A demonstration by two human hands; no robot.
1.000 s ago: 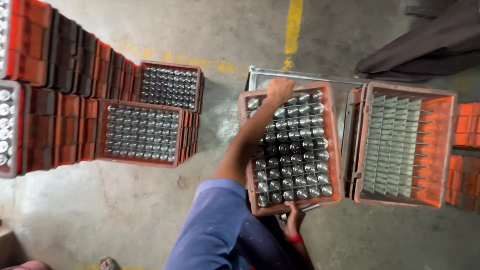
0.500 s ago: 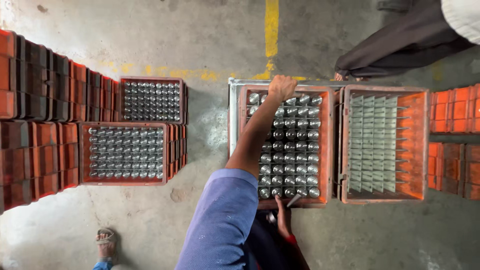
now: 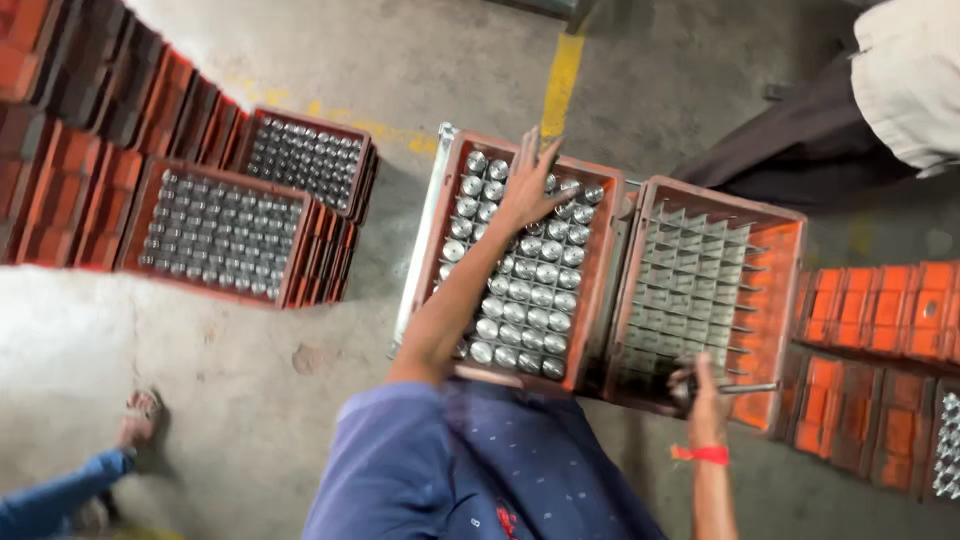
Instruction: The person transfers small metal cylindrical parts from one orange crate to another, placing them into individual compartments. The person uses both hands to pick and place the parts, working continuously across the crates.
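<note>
An orange crate [image 3: 432,225] packed with silver-capped bottles [image 3: 520,300] rests on a metal trolley frame [image 3: 412,290]. My left hand [image 3: 535,182] lies flat on the bottle tops near the crate's far end, fingers spread and holding nothing. To its right stands an empty orange crate [image 3: 780,300] with grey dividers. My right hand [image 3: 703,392], a red band on its wrist, is at this crate's near edge and grips a thin metal rod [image 3: 748,387].
Two full bottle crates [image 3: 225,230] sit on stacks at the left, with more orange crate stacks [image 3: 60,110] behind them and others [image 3: 880,340] at the right. Another person's sandalled foot [image 3: 140,415] is at lower left, and someone's dark trousers [image 3: 800,130] at upper right. A yellow line [image 3: 562,75] marks the concrete floor.
My left hand slid from the crate's far rim onto the bottle tops and spread its fingers. My right hand moved right, from the full crate's near edge to the empty crate's.
</note>
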